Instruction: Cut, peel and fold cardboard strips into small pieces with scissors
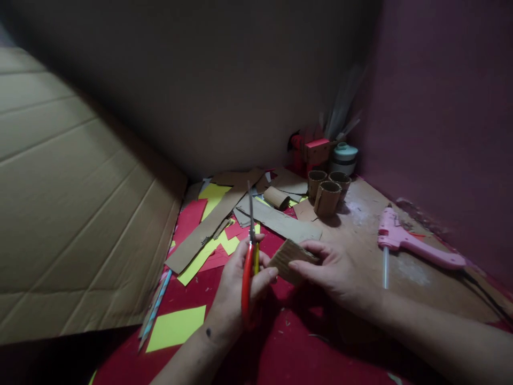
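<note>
One corrugated cardboard piece (pixel 289 262) sits pinched in my right hand (pixel 340 270), above the red surface (pixel 288 347). My left hand (pixel 230 286), curled, grips one pair of red-handled scissors (pixel 247 278). Beyond: three cardboard cylinders (pixel 327 200), insides too dark to read; one teal-lidded container (pixel 344 160), contents hidden.

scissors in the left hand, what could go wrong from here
The scissors are in the left hand while the right hand holds the cardboard piece close by, so a slip might nick a finger. The right forearm is near the glue stick in the pink glue gun and could knock it; whether the gun is hot can't be seen.
</note>
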